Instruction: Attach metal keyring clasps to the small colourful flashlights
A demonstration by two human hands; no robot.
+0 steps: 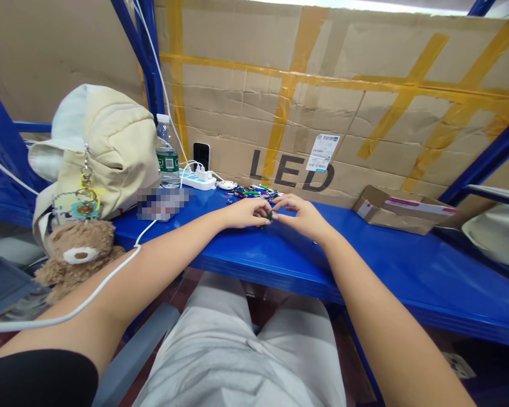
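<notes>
My left hand [249,212] and my right hand [299,216] meet over the blue tabletop, fingertips close together. Between them is a small green piece [270,216], too small for me to name its kind. The left fingers are curled around its left side, and the right thumb and fingers pinch from the right. Just beyond my hands lies a pile of small shiny pieces [254,192] in green, blue, purple and silver. My fingers hide part of the pile's near side.
On the left stand a cream backpack [110,147] with a teddy bear charm [80,249], a water bottle [167,152], a power strip [197,180] and a phone [201,154]. An open cardboard box [402,212] sits on the right. A large carton [237,113] backs the blue table [365,249].
</notes>
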